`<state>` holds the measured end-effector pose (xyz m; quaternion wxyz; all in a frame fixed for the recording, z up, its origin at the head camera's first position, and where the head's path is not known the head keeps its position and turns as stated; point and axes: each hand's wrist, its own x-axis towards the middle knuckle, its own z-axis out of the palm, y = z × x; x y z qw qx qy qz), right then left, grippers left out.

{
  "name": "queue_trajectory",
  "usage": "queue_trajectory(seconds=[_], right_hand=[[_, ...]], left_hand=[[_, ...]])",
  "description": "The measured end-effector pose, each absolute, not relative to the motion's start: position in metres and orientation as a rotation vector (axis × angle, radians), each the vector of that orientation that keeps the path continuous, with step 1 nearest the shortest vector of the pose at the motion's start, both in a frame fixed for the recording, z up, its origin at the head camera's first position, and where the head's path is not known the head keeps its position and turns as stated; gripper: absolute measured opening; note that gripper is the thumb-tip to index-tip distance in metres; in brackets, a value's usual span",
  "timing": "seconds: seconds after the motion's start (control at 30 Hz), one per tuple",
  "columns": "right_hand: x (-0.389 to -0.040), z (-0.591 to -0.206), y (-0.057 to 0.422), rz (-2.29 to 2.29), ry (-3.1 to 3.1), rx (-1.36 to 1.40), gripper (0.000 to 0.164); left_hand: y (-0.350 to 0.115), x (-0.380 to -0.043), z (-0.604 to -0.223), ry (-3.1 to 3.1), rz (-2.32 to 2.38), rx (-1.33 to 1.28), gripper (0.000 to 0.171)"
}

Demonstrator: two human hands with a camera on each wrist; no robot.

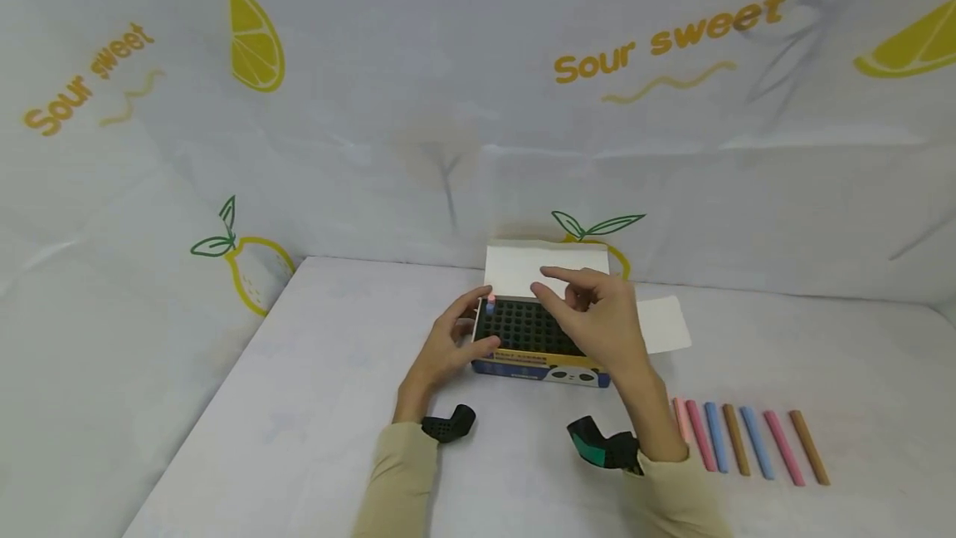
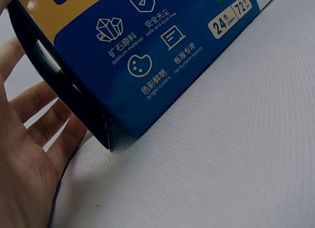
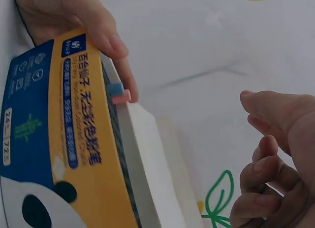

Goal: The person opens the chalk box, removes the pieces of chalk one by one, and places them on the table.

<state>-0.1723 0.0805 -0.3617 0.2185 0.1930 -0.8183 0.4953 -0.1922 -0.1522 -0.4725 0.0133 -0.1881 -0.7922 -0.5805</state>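
Note:
A blue and yellow chalk box [image 1: 511, 370] with a panda face stands with its lid raised. Inside is a black insert [image 1: 523, 324] full of round holes. One pink chalk [image 3: 123, 97] and one blue chalk [image 3: 116, 89] poke up at the left back corner. My left hand [image 1: 446, 349] grips the box's left end, thumb at the front edge and index finger by the back corner. Above the box's right part hovers my right hand [image 1: 603, 318], thumb and index finger apart with nothing between them. It hides some of the holes.
To the right of the box lies a row of several chalk sticks [image 1: 735, 438] in pink, blue and brown. The white lid [image 1: 515, 266] leans up at the back, and a white side flap [image 1: 663, 324] sticks out rightward. Behind the table hangs a lemon-print cloth [image 1: 418, 106].

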Motion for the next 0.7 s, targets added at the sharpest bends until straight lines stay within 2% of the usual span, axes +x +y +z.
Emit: queue_trajectory(seconds=[0.33,0.7], right_hand=[[-0.187,-0.379,0.042,1.475,-2.381,0.544,0.025],[-0.192,-0.395,0.022,1.349,-2.567,0.47,0.022]], left_hand=[[-0.153,-0.194,-0.471,-2.433,-1.804,-0.612,0.077],[-0.154,-0.194,-0.473,-2.42,-1.824,-0.64,0.078]])
